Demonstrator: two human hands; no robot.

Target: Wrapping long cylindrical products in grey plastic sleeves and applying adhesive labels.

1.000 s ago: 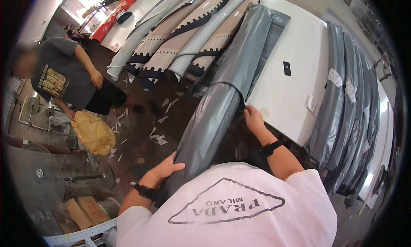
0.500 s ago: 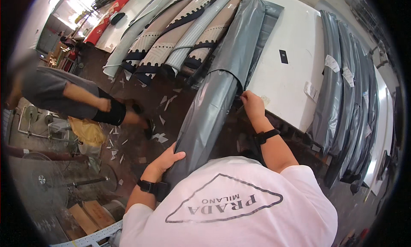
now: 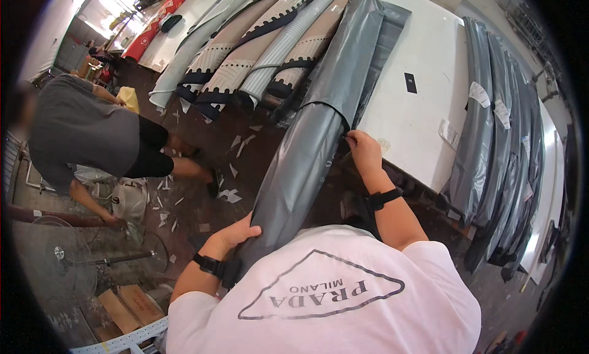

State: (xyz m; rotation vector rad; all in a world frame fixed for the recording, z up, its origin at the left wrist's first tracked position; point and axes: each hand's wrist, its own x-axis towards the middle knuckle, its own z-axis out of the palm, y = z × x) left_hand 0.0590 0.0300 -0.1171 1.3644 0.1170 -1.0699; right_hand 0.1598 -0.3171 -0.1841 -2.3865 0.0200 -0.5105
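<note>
A long roll in grey plastic film point(image 3: 294, 170) slants from my body up to the white table. My left hand point(image 3: 238, 232) grips the near end from its left side, thumb on top and fingers hidden beneath. Partway along the roll, one grey plastic sleeve point(image 3: 343, 65) overlaps the other with a loose edge. There my right hand point(image 3: 366, 152) pinches the plastic edge on the right side. Its fingertips are closed together at the film.
Patterned rolled carpets point(image 3: 245, 53) lie left of the roll. Several grey-wrapped rolls point(image 3: 491, 120) rest right on the white table point(image 3: 423, 59). A co-worker point(image 3: 92, 127) bends at the left beside a yellow bag point(image 3: 127, 99). White scraps point(image 3: 230, 195) litter the floor; a fan point(image 3: 58, 256) stands lower left.
The co-worker has come further into view at the left, and the yellow bag has moved up beside a hand. My hands keep nearly the same hold on the roll and plastic.
</note>
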